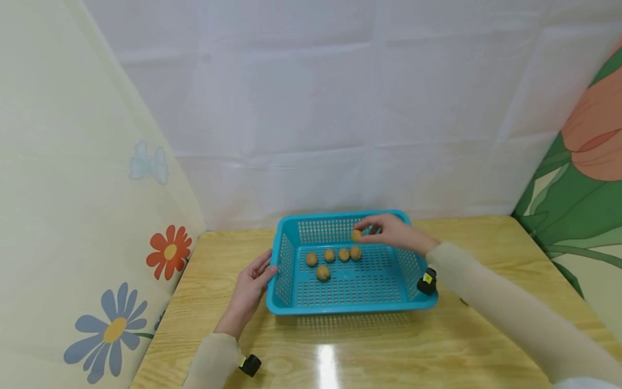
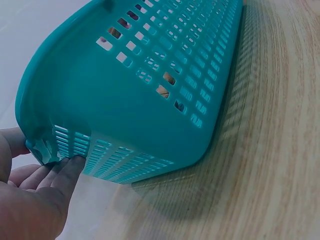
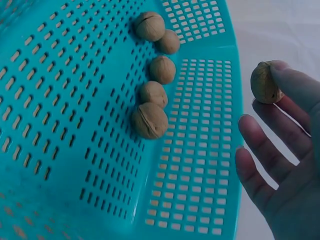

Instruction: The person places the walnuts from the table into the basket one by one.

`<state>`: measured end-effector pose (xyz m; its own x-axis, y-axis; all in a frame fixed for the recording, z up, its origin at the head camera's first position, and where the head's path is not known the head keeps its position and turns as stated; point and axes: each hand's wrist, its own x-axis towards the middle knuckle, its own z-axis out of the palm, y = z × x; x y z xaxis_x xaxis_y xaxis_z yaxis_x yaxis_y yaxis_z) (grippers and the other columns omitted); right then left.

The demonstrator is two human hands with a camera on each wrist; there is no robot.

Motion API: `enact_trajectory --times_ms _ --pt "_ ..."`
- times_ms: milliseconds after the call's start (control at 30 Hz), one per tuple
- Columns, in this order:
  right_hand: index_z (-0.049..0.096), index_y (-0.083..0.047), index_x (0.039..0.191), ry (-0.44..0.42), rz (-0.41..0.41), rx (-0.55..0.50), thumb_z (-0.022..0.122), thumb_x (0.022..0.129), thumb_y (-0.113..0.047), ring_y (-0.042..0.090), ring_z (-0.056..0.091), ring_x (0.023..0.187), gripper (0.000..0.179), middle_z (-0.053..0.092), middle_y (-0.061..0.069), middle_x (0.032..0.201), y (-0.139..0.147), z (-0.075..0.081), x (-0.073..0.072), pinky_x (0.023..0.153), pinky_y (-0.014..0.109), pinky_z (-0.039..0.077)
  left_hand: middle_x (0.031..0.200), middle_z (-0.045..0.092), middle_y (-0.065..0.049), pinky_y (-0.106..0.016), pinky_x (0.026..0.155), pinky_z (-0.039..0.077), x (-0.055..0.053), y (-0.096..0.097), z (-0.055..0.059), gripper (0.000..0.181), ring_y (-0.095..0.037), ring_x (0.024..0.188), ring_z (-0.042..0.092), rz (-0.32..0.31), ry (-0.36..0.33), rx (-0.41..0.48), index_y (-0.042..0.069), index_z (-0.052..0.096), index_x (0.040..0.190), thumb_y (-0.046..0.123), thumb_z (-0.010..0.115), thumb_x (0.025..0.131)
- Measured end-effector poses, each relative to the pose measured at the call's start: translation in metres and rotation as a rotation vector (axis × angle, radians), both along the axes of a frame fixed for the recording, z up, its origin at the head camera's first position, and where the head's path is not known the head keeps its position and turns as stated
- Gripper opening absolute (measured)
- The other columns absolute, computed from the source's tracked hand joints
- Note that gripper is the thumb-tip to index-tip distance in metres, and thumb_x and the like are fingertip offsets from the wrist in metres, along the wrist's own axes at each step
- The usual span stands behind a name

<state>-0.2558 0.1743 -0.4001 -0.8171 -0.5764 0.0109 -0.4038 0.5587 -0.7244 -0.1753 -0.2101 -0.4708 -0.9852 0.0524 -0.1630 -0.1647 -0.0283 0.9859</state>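
Observation:
A blue-green plastic basket (image 1: 351, 311) with slotted walls stands on the wooden table. On its floor, toward the left and the back, lie several walnuts (image 1: 323, 273), which the right wrist view shows in a loose row. My right hand (image 1: 389, 232) is over the basket's back part and pinches one walnut (image 3: 265, 83) between thumb and fingertips; its other fingers are spread. At the basket's left end my left hand (image 1: 251, 283) grips the rim, thumb on top and fingers (image 2: 62, 175) curled beneath it against the outer wall.
The wooden table (image 1: 228, 243) reaches back to a white cloth backdrop (image 1: 301, 108). Flower-printed panels (image 1: 112, 329) stand on the left and right sides. A small dark item (image 1: 464, 301) lies by the right forearm. Each wrist carries a black camera (image 1: 250, 365).

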Motion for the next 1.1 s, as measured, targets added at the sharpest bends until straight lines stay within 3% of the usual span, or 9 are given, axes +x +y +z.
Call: enact_trajectory --times_ms 167,433,633,933,1100 --pt "0.064 -0.009 0.143 0.000 0.056 0.031 0.071 0.101 -0.030 0.023 0.067 0.108 0.047 0.064 0.011 0.143 -0.019 -0.009 -0.008 0.088 0.043 0.056 0.159 0.049 -0.011 -0.024 0.093 0.056 0.000 0.000 0.000 0.056 -0.002 0.118 0.063 0.003 0.001 0.005 0.010 0.042 0.160 0.013 0.061 0.107" --pt "0.068 -0.009 0.138 -0.052 0.099 0.072 0.072 0.101 -0.027 0.026 0.066 0.115 0.041 0.069 0.006 0.135 -0.040 -0.032 -0.018 0.088 0.041 0.056 0.159 0.049 -0.010 -0.024 0.094 0.056 0.001 0.000 0.001 0.057 -0.020 0.134 0.057 -0.004 0.009 -0.023 0.012 0.042 0.160 0.018 0.062 0.107" --pt "0.072 -0.009 0.129 -0.092 0.174 0.102 0.075 0.098 -0.022 0.023 0.069 0.112 0.033 0.072 0.003 0.122 -0.052 -0.047 -0.019 0.090 0.035 0.058 0.159 0.048 -0.010 -0.024 0.095 0.055 0.000 0.000 0.001 0.057 -0.021 0.137 0.055 0.000 -0.002 -0.024 0.012 0.042 0.160 0.018 0.062 0.107" --pt "0.074 -0.013 0.124 0.039 0.270 0.296 0.077 0.097 -0.025 0.016 0.069 0.110 0.030 0.075 -0.001 0.119 -0.068 -0.063 -0.015 0.094 0.036 0.056 0.160 0.048 -0.010 -0.023 0.095 0.055 0.000 0.001 0.003 0.057 -0.021 0.139 0.053 0.010 -0.013 -0.024 0.012 0.041 0.161 0.017 0.061 0.107" --pt "0.074 -0.017 0.123 0.034 0.258 0.341 0.079 0.095 -0.026 0.014 0.068 0.111 0.030 0.074 -0.004 0.119 -0.073 -0.067 -0.014 0.097 0.036 0.055 0.160 0.048 -0.010 -0.023 0.095 0.055 0.000 0.001 0.001 0.058 -0.018 0.136 0.054 0.007 -0.014 -0.019 0.012 0.041 0.161 0.018 0.062 0.107"
